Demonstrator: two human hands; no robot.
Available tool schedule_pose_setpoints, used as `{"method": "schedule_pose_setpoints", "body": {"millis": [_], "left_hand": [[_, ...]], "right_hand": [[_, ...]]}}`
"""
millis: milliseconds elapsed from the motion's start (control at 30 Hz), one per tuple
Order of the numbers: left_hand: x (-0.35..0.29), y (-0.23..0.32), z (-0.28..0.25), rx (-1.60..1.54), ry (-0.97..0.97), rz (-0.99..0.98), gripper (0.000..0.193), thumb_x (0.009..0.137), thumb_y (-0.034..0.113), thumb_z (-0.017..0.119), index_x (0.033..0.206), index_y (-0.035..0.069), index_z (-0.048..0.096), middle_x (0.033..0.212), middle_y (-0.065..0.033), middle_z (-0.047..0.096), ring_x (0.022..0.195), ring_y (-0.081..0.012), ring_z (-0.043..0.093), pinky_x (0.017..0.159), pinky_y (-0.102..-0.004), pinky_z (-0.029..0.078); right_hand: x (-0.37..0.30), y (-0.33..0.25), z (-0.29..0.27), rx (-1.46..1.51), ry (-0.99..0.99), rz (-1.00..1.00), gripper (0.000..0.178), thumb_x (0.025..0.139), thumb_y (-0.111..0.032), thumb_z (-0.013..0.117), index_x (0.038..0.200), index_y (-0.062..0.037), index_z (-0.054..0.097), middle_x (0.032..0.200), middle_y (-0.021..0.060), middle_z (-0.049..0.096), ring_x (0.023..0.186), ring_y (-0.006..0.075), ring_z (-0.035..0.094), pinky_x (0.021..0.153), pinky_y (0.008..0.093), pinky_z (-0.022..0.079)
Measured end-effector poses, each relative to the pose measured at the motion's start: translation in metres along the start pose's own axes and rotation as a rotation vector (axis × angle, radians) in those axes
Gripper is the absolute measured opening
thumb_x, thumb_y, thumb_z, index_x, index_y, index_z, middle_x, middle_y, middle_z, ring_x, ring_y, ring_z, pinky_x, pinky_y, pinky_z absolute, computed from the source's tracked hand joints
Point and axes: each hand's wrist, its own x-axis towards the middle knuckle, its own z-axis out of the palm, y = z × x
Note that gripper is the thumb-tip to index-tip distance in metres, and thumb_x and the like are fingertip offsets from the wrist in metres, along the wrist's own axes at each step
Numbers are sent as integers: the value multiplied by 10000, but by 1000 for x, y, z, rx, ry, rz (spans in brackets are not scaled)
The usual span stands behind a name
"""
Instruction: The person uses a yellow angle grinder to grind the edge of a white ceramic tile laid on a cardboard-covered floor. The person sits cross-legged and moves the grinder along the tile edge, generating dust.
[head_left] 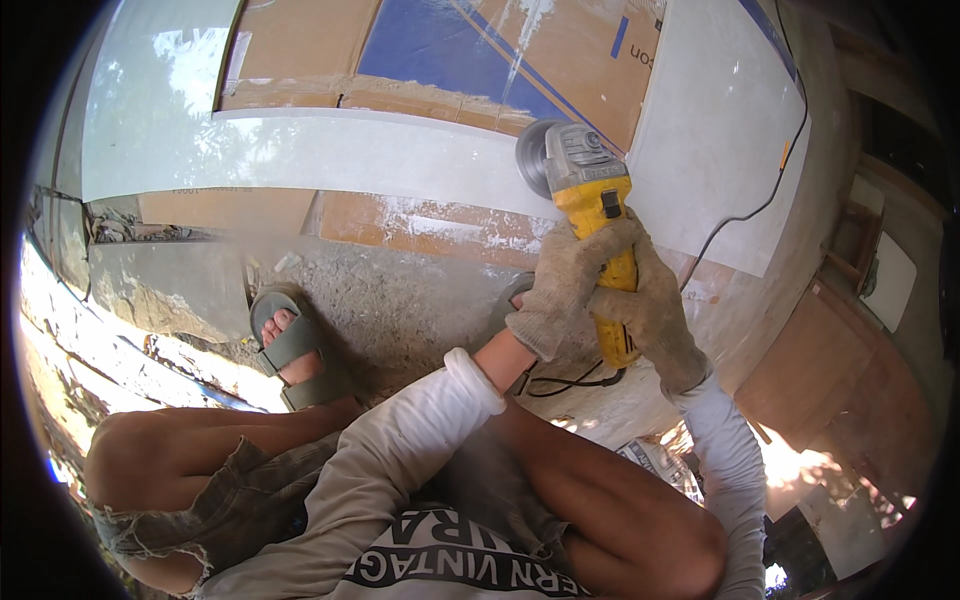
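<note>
Grinder (596, 205), centre right: left hand (565, 285) and right hand (650, 310) fingers wrapping around its body, disc meeting tile (330, 155).

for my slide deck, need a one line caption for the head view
Squatting person's gloved left hand and right hand grip a yellow angle grinder at a pale tile.

The ground (400, 300) was rough, dusty concrete, and flattened cardboard sheets (300, 45) lay spread over it at the far side. A long pale tile (330, 150) rested flat on that cardboard, with a second pale tile (715, 130) lying just to the right of the first one's end and a black power cord (745, 212) trailing across it. Nearer than the long tile, a foot in a grey-green sandal (290, 345) stood on the bare concrete.
</note>
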Motion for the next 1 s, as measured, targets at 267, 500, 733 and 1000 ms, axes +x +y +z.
{"method": "schedule_pose_setpoints", "body": {"millis": [267, 500, 733, 1000], "left_hand": [[2, -5, -1, 6, 0, -30, 407, 981, 270, 767, 1246, -13, 643, 1060, -120, 719, 932, -202, 741, 819, -334, 620], [4, -7, 0, 2, -6, -35, 426, 982, 274, 772, 1255, -19, 627, 1069, -125, 712, 933, -202, 741, 818, -334, 628], [3, -8, 3, 0, -4, -39, 433, 983, 278, 769, 1255, -26, 624, 1076, -129, 713, 933, -207, 743, 828, -332, 625], [4, -9, 6, 13, 1, -35, 413, 981, 271, 763, 1240, -28, 644, 1065, -127, 726, 930, -201, 743, 816, -330, 622]], "right_hand": [[-2, 1, -3, -5, -1, 10, 957, 854, -150, 826, 1652, -6, 318, 1395, 125, 613, 1274, 227, 627, 1077, 366, 520], [-3, 0, -4, -4, 3, 20, 972, 852, -165, 826, 1657, -5, 306, 1380, 123, 618, 1271, 226, 630, 1074, 371, 523], [-3, 3, -7, -17, 15, 28, 977, 847, -161, 823, 1656, 8, 301, 1387, 130, 616, 1277, 231, 630, 1080, 376, 520], [-5, 6, -8, 11, 34, 42, 1000, 837, -154, 822, 1665, 9, 286, 1396, 136, 612, 1280, 235, 629, 1082, 374, 518]]}}
